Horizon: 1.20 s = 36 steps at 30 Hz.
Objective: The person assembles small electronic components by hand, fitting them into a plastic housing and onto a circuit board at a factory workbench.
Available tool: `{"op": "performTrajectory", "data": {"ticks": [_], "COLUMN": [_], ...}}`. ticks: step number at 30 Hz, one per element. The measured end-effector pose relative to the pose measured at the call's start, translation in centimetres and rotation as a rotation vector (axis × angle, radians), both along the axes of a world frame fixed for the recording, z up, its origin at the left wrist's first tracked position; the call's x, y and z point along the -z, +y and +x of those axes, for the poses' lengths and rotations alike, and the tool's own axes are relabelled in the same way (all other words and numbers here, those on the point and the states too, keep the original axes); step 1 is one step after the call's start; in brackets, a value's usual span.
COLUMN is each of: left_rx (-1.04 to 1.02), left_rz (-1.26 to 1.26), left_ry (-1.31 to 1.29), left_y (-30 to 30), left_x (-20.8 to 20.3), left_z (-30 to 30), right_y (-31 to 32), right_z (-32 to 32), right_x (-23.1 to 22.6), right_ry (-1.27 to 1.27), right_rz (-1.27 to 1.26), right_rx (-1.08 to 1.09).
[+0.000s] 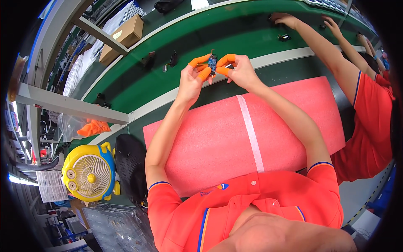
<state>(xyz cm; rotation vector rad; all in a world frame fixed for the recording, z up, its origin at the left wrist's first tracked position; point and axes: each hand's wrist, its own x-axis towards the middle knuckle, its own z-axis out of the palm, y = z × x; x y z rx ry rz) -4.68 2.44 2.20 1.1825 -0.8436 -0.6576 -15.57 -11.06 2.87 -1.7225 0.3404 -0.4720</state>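
A small blue circuit board (213, 63) stands upright between my two hands, above the near edge of the green conveyor belt. My left hand (191, 82) pinches its left side, with orange finger cots on the thumb and forefinger. From the other side my right hand (242, 74), also in orange finger cots, closes on the board's right edge. A small dark piece with a pale edge (229, 66) shows by the right fingers; what it is cannot be made out. Beneath my forearms lies a pink foam sheet (201, 147) with a white strip across it.
Small dark electronic parts (170, 62) lie spread along the green belt (247, 40). At left are a yellow fan (90, 178), a black mesh bag (129, 164), a bag of orange finger cots (93, 128) and a metal frame (71, 101). A co-worker's hand (285, 19) reaches over the belt at right.
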Motion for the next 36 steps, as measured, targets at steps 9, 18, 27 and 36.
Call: {"op": "performTrajectory", "data": {"ticks": [9,18,27,36], "left_rx": [0.107,0.11,-0.328,-0.358], "left_rz": [0.048,0.085,0.225,0.257], "left_ry": [0.398,0.113,-0.715,-0.493], "left_y": [0.8,0.8,0.2,-0.4], "left_x": [-1.2,-1.9,0.3,0.1], "left_z": [1.1,0.3,0.0,-2.2], "right_y": [-1.1,0.9,0.5,-0.4], "right_z": [0.4,-0.6,-0.2,-0.7], "right_x": [1.5,0.4,2.2,2.9], "right_ry": [-0.68,-0.244,-0.329,-0.632], "right_rz": [-0.84,-0.438,-0.888,-1.313], "right_rx": [0.001,0.021,0.049,0.02]}}
